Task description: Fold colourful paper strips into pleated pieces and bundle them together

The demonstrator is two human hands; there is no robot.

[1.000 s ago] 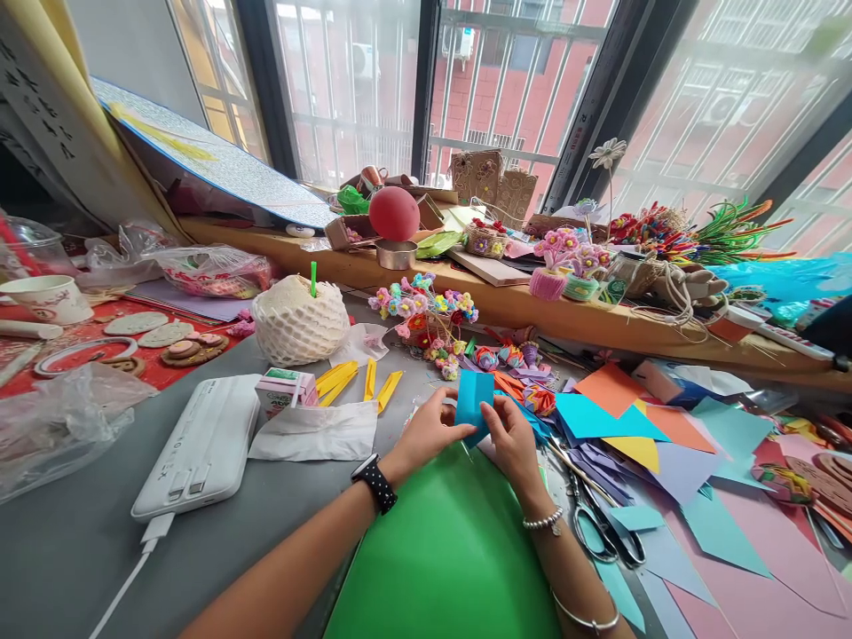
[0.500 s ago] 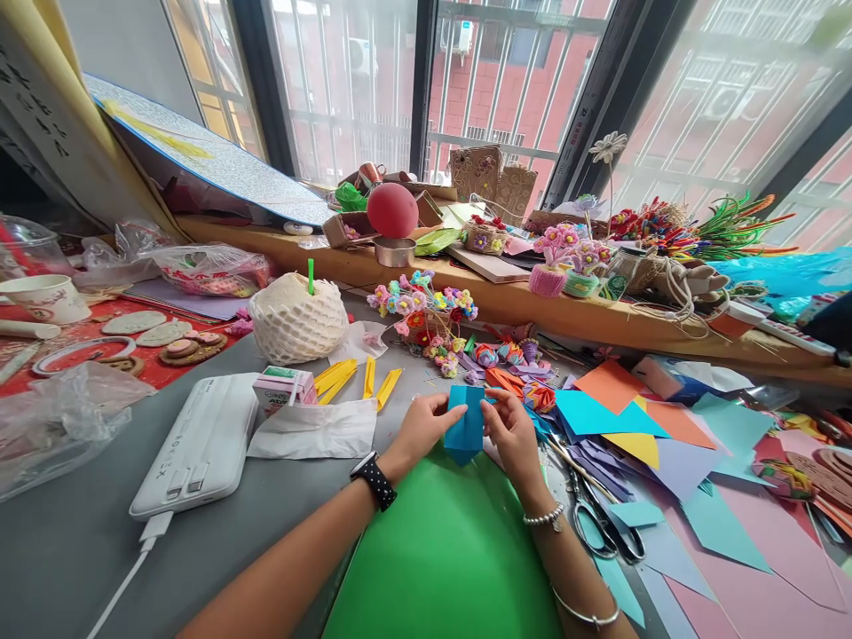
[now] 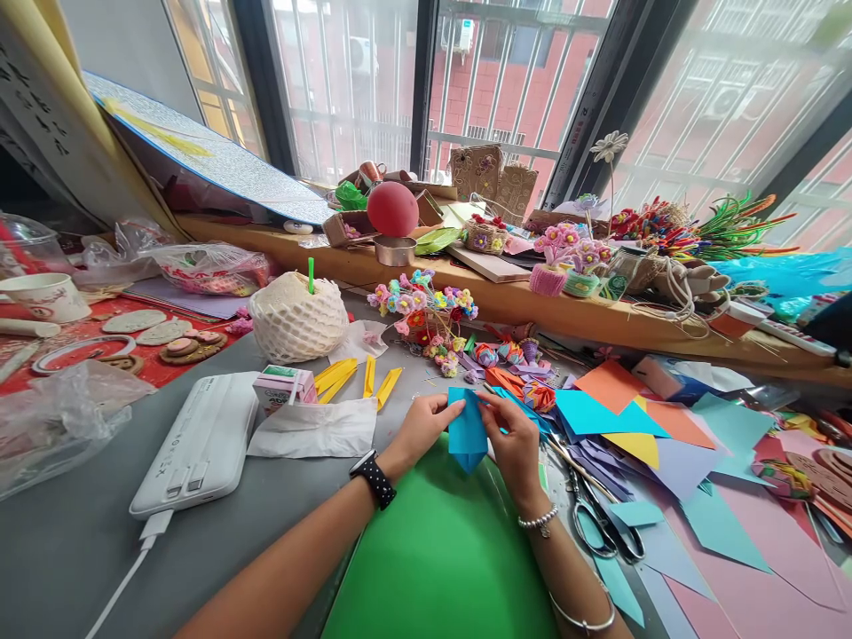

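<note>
Blue folded paper [image 3: 468, 435]: over the far end of the green surface [image 3: 445, 550], pointed end toward you.
Left hand [image 3: 421, 429]: your thumb and fingers pinch its upper left side.
Right hand [image 3: 514, 435]: your fingertips grip its upper right edge.
Handling: probably very light, crisp at creases, easily bent or torn; little slip expected.
Hold: pinch flat side edges lightly, sparing the point above the green surface.

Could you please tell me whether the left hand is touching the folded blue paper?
Touching: the head view shows the left hand gripping the folded blue paper, its thumb lying over the left edge.
</note>
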